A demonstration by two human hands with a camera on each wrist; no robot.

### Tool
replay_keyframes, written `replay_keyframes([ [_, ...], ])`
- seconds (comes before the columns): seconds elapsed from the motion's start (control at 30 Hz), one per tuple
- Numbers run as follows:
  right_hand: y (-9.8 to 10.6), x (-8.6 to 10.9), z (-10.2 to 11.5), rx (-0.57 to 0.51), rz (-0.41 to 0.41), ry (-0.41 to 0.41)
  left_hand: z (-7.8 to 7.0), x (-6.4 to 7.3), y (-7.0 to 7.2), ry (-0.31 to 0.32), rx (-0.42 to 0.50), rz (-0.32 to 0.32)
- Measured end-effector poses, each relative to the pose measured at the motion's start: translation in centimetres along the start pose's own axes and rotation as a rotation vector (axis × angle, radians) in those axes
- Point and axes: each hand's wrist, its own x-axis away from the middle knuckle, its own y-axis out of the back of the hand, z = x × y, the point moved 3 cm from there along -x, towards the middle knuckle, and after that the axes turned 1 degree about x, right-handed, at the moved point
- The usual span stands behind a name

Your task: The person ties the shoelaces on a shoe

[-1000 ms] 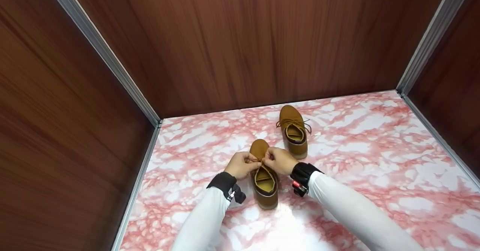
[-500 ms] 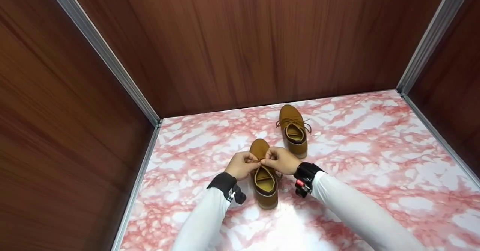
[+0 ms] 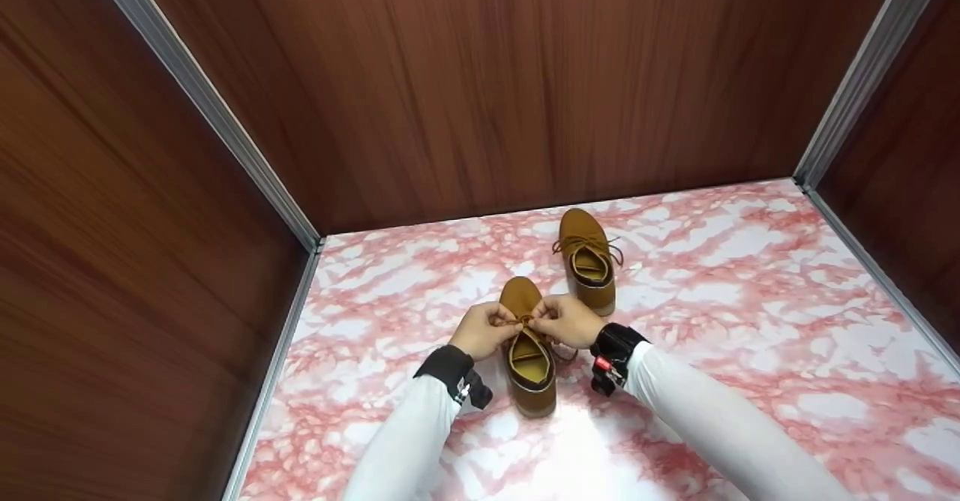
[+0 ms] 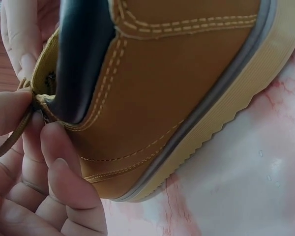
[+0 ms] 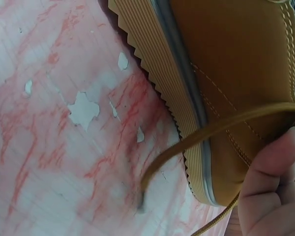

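A tan shoe with a dark collar stands on the floor, toe pointing away, both hands over its lacing. My left hand pinches the brown shoelace between thumb and finger; a bit of it trails from the fingertips. From the right side my right hand pinches the lace close to the left fingertips, right at the top of the tongue. In the right wrist view a loose shoelace end arcs across the shoe's side and over the floor. The knot itself is mostly hidden by fingers.
The matching tan shoe stands further back to the right, its laces tied in a bow. Beneath both lies a pink and white marbled floor. A wood-panel wall rises behind, with another wood panel at the left.
My right hand has shifted slightly to the right, and a shoelace loop now shows at the shoe's right side. The left hand and both shoes have stayed in place.
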Motion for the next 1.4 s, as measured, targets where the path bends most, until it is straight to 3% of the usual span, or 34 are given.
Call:
replay_keyframes([
  [0.2, -0.1, 0.2, 0.3, 0.085, -0.026, 0.016, 0.1, 0.1, -0.1, -0.009, 0.003, -0.014],
  [0.53, 0.2, 0.4, -0.1, -0.039, 0.09, -0.012, 0.1, 0.3, -0.1, -0.011, 0.006, -0.039],
  [0.73, 0.2, 0.4, -0.3, -0.004, 0.048, 0.0, 0.1, 0.5, -0.1, -0.03, 0.012, -0.037],
  [0.93, 0.1, 0.3, -0.4, 0.035, -0.009, 0.023, 0.1, 0.8, 0.1, -0.041, 0.039, 0.014],
  [1.17, -0.1, 0.3, -0.5, 0.016, -0.013, 0.017, 1.0, 0.9, 0.6, -0.038, 0.159, 0.104],
  [1.4, -0.1, 0.4, -0.6, -0.014, -0.008, -0.006, 1.4, 0.2, 0.6, 0.136, 0.426, 0.14],
])
